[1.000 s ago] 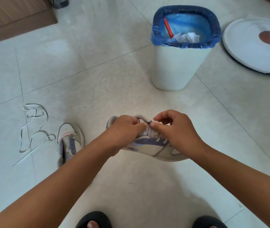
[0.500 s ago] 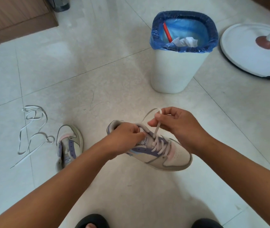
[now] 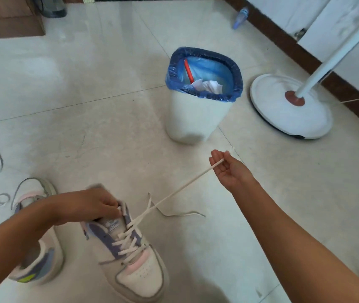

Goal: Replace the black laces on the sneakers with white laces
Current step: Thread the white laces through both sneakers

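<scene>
White lace (image 3: pixel 183 186), white-purple-pink sneaker (image 3: pixel 130 254), white bin (image 3: pixel 194 119) with blue liner (image 3: pixel 204 62)

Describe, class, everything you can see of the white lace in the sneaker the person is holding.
The white lace is a flat, narrow, cloth-like cord. It criss-crosses the eyelets of the sneaker, which is white with purple and pink panels. One end runs taut up and to the right to the right hand, which holds it across the fingers. The other end lies slack on the tiled floor beside the shoe. The left hand grips the sneaker's collar.
</scene>
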Demonstrator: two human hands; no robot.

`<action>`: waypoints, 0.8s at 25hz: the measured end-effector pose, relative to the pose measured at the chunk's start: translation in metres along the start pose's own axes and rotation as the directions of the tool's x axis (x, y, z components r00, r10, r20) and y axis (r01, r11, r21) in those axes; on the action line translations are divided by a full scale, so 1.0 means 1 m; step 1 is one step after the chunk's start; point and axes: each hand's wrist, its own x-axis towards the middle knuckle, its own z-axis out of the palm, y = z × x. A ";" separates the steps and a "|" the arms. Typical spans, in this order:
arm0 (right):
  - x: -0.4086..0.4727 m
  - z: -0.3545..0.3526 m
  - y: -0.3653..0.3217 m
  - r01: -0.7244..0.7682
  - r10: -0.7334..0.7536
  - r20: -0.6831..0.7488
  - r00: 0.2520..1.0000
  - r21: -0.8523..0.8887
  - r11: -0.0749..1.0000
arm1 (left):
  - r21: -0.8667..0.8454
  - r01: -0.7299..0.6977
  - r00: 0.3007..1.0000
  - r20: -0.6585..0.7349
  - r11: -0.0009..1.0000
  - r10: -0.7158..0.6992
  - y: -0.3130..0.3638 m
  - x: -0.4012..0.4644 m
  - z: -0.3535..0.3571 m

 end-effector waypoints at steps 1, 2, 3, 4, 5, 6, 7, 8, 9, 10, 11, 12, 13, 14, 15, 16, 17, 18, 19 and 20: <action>0.006 -0.005 -0.009 0.026 -0.026 -0.019 0.999 0.013 1.000 | -0.004 -0.023 1.000 0.012 1.000 0.023 -0.006 0.000 -0.002; 0.010 -0.010 -0.018 0.051 -0.050 -0.028 0.998 0.028 0.998 | 0.000 -0.031 0.999 0.026 1.000 0.031 -0.012 0.000 -0.004; 0.013 -0.015 -0.026 0.075 -0.073 -0.032 0.997 0.039 0.996 | 0.006 -0.020 0.999 0.043 1.000 0.020 -0.017 -0.001 -0.005; 0.015 -0.020 -0.033 0.093 -0.091 -0.037 0.995 0.045 0.995 | 0.008 0.009 0.998 0.062 1.000 -0.009 -0.021 -0.003 -0.007; 0.016 -0.024 -0.037 0.099 -0.097 -0.044 0.994 0.042 0.994 | 0.013 0.048 0.996 0.081 0.999 -0.049 -0.024 -0.005 -0.008; 0.016 -0.028 -0.039 0.090 -0.089 -0.048 0.995 0.028 0.996 | 0.027 0.081 0.992 0.096 0.996 -0.083 -0.025 -0.007 -0.009; 0.016 -0.032 -0.038 0.075 -0.076 -0.064 0.995 -0.016 0.997 | 0.043 0.100 0.990 0.098 0.994 -0.104 -0.024 -0.009 -0.011; 0.015 -0.035 -0.035 0.062 -0.073 -0.105 0.992 -0.102 0.993 | 0.051 0.107 0.990 0.091 0.993 -0.111 -0.022 -0.010 -0.012; 0.012 -0.038 -0.027 0.047 -0.084 -0.157 0.984 -0.223 0.974 | 0.044 0.108 0.991 0.075 0.993 -0.111 -0.018 -0.011 -0.012; 0.005 -0.040 -0.013 0.013 -0.087 -0.186 0.979 -0.364 0.931 | 0.026 0.106 0.993 0.051 0.994 -0.107 -0.013 -0.012 -0.012; -0.006 -0.041 0.005 -0.056 -0.041 -0.176 0.984 -0.514 0.856 | 0.008 0.101 0.994 0.029 0.995 -0.101 -0.008 -0.012 -0.013; -0.021 -0.041 0.026 -0.146 0.076 -0.134 0.988 -0.653 0.744 | -0.003 0.089 0.996 0.017 0.996 -0.089 -0.002 -0.012 -0.013; -0.039 -0.039 0.048 -0.219 0.247 -0.082 0.966 -0.771 0.599 | -0.003 0.079 0.997 0.015 0.997 -0.079 0.005 -0.011 -0.012; -0.057 -0.035 0.072 -0.242 0.419 -0.037 0.907 -0.861 0.448 | 0.009 0.079 0.997 0.014 0.997 -0.079 0.011 -0.012 -0.011; -0.074 -0.031 0.094 -0.217 0.539 -0.002 0.843 -0.917 0.335 | 0.022 0.084 0.996 0.013 0.996 -0.085 0.015 -0.011 -0.010; -0.087 -0.026 0.112 -0.169 0.595 0.032 0.803 -0.945 0.279 | 0.033 0.090 0.996 0.012 0.995 -0.091 0.019 -0.010 -0.008; -0.097 -0.022 0.127 -0.110 0.595 0.080 0.800 -0.955 0.276 | 0.048 0.097 0.995 0.013 0.994 -0.097 0.023 -0.009 -0.005; -0.105 -0.018 0.138 -0.042 0.557 0.151 0.816 -0.947 0.318 | 0.071 0.104 0.994 0.012 0.992 -0.106 0.026 -0.008 -0.003; -0.109 -0.015 0.145 0.006 0.502 0.223 0.835 -0.918 0.396 | 0.100 0.113 0.994 0.002 0.989 -0.113 0.029 -0.007 -0.001; -0.111 -0.011 0.148 0.018 0.447 0.272 0.852 -0.869 0.495 | 0.124 0.122 0.992 -0.016 0.985 -0.121 0.032 -0.005 0.001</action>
